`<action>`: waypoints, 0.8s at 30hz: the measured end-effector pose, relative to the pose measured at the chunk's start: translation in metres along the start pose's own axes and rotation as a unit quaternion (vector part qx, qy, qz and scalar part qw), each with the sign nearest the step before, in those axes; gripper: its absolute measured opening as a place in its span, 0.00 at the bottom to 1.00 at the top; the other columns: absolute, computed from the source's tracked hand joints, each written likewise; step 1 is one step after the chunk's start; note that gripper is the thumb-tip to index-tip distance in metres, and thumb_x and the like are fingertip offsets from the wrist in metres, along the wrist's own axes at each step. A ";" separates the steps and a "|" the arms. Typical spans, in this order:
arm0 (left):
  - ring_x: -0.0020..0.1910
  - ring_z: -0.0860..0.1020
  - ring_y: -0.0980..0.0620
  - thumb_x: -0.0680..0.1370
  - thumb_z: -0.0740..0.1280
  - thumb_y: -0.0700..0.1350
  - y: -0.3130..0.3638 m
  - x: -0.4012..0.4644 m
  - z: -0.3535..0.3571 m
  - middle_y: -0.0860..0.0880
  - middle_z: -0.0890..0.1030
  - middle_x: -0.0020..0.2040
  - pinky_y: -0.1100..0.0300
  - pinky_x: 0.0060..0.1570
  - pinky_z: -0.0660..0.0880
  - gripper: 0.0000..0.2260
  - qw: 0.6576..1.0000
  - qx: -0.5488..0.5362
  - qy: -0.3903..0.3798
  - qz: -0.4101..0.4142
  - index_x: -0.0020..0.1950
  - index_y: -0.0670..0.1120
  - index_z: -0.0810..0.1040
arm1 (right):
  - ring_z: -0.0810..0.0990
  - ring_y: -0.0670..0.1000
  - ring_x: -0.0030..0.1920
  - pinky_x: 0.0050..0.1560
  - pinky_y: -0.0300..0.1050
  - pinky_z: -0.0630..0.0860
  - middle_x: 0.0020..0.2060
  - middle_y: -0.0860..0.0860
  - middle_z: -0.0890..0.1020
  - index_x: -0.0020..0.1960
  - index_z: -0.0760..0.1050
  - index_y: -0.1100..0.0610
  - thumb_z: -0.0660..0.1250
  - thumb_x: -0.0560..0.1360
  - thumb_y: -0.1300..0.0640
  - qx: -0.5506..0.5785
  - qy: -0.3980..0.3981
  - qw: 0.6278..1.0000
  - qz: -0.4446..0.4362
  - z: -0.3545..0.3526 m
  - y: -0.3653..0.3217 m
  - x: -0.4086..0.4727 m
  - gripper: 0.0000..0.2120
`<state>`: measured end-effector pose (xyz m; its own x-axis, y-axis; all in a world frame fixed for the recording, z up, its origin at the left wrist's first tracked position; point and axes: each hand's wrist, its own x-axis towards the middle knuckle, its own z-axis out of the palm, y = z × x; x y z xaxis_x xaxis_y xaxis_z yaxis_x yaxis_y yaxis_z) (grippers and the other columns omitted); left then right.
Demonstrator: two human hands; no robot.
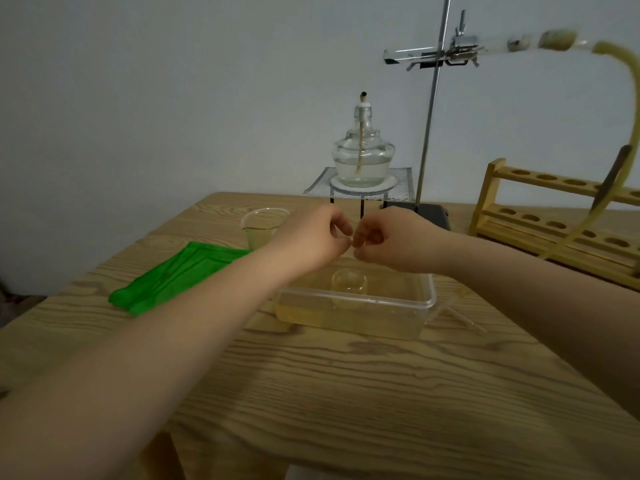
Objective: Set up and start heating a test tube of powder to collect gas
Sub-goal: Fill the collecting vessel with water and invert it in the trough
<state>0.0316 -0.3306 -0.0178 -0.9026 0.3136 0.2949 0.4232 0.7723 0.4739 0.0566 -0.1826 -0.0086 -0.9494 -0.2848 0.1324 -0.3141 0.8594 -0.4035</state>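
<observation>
At frame centre the fingertips of the left hand (313,237) and the right hand (388,239) meet, both curled into a pinch on something small and pale; what it is cannot be told, though a match or small fitting seems likely. Just below the hands sits a clear water trough (420,303), part-filled with yellowish liquid, with a small glass jar (348,284) standing in it. Behind the hands, upper centre, the alcohol lamp (363,157) rests uncapped on a wire gauze (403,183) over a tripod; no flame shows at the wick. The test tube (498,48) is clamped near horizontal at upper right on the retort stand (431,123), with its closed end hidden or blurred. A yellow rubber tube (635,98) curves down from its stopper along the right edge, and its free end is not seen in the trough. If lighting is the step in hand, keep the hands above the liquid and clear of the beaker (258,230) and green cloth (173,275) at centre left. Judged from this layout, the lamp does not stand under the tube, so it needs moving there, and the hose end must reach the jar before heating starts.
</observation>
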 end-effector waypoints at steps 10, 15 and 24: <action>0.37 0.74 0.57 0.72 0.70 0.43 0.005 -0.009 -0.003 0.58 0.75 0.35 0.63 0.34 0.67 0.05 0.998 -0.003 -0.056 0.004 0.44 0.53 0.78 | 0.79 0.46 0.45 0.48 0.41 0.77 0.39 0.45 0.80 0.46 0.80 0.53 0.72 0.69 0.60 -0.049 -0.052 0.997 0.007 -0.001 -0.004 -0.011 0.07; 0.35 0.72 0.56 0.72 0.69 0.46 0.008 -0.009 -0.002 0.57 0.73 0.34 0.62 0.31 0.64 0.03 0.999 -0.009 -0.035 0.007 0.44 0.53 0.78 | 0.77 0.40 0.33 0.39 0.34 0.74 0.33 0.48 0.83 0.47 0.81 0.54 0.73 0.69 0.57 -0.013 -0.003 1.000 0.015 -0.003 -0.002 -0.012 0.07; 0.37 0.73 0.54 0.71 0.70 0.44 0.014 -0.008 -0.001 0.56 0.74 0.35 0.59 0.37 0.69 0.07 0.999 -0.004 -0.035 0.008 0.40 0.54 0.73 | 0.75 0.44 0.39 0.39 0.35 0.71 0.36 0.44 0.77 0.44 0.79 0.55 0.74 0.69 0.56 -0.025 0.009 1.000 0.005 -0.008 -0.008 -0.018 0.06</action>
<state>0.0447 -0.3225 -0.0129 -0.8990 0.3643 0.2432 0.4378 0.7628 0.4759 0.0761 -0.1806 -0.0006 -0.9524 -0.2687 0.1440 -0.3034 0.8825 -0.3594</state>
